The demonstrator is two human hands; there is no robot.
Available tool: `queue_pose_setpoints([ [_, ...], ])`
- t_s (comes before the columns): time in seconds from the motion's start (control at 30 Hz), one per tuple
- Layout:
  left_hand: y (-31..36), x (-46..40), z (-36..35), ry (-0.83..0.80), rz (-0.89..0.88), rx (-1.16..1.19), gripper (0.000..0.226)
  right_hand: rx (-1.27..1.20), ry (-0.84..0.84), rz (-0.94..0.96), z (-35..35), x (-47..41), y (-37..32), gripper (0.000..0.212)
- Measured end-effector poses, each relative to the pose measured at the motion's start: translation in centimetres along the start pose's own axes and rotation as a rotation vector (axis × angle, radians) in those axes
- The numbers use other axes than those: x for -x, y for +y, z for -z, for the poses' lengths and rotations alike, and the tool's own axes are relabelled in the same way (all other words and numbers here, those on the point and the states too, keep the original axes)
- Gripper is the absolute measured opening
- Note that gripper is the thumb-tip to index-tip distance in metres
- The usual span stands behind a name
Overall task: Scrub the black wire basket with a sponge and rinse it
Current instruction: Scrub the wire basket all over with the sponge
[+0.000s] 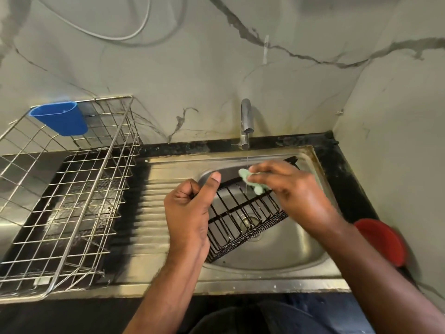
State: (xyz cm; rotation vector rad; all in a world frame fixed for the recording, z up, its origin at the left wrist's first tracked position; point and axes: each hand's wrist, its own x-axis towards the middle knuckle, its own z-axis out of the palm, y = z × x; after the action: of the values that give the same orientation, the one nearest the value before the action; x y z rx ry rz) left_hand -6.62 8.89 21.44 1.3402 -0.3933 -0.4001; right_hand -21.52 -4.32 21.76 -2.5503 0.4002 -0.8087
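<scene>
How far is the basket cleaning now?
Done: nothing clearly. In hand: the left hand grips the black wire basket over the sink, the right hand holds the green sponge against it under the running tap. Left: more scrubbing and rinsing.

Black-coated wire basket [243,213], glossy and wet, held over my brushed stainless-steel sink [289,251], whose ribbed drainboard [154,203] shines dully. The pale green sponge [252,182] looks soft and porous. The tap [246,116] is polished chrome. A bare metal wire rack [72,189], silvery and thin, carries a smooth blue plastic cup [60,119]. The table [337,150] edge is dark, speckled stone, stained; the wall [192,68] is glossy marble-look tile, grey-veined. A smooth red plastic lid [382,239] sits right.
</scene>
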Motion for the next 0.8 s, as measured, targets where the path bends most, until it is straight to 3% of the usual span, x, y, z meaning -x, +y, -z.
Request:
queue_pose_setpoints([
  [0.17, 0.2, -0.2, 0.1, 0.029, -0.037, 0.011, 0.047, 0.085, 0.075, -0.087, 1.2, 0.4, 0.7, 0.043],
  [0.23, 0.3, -0.2, -0.1, 0.026, -0.049, 0.008, 0.047, 0.057, 0.082, -0.015, 0.8, 0.3, -0.9, 0.04],
  [0.4, 0.6, -0.2, -0.5, 0.041, -0.033, -0.006, 0.05, 0.068, -0.12, 0.219, -0.9, 0.1, -3.3, 0.046],
  [0.5, 0.7, -0.1, 0.0, 0.045, -0.021, 0.012, 0.05, 0.117, -0.131, 0.146, 0.3, 0.7, -0.9, 0.051],
  [0.63, 0.8, -0.4, 0.6, 0.062, -0.027, 0.002, 0.048, 0.158, -0.027, 0.002, 1.6, 1.1, 2.5, 0.046],
  [0.8, 0.5, -0.2, 0.0, 0.039, -0.051, 0.008, 0.046, 0.083, 0.055, 0.021, 0.6, 0.0, -1.2, 0.046],
])
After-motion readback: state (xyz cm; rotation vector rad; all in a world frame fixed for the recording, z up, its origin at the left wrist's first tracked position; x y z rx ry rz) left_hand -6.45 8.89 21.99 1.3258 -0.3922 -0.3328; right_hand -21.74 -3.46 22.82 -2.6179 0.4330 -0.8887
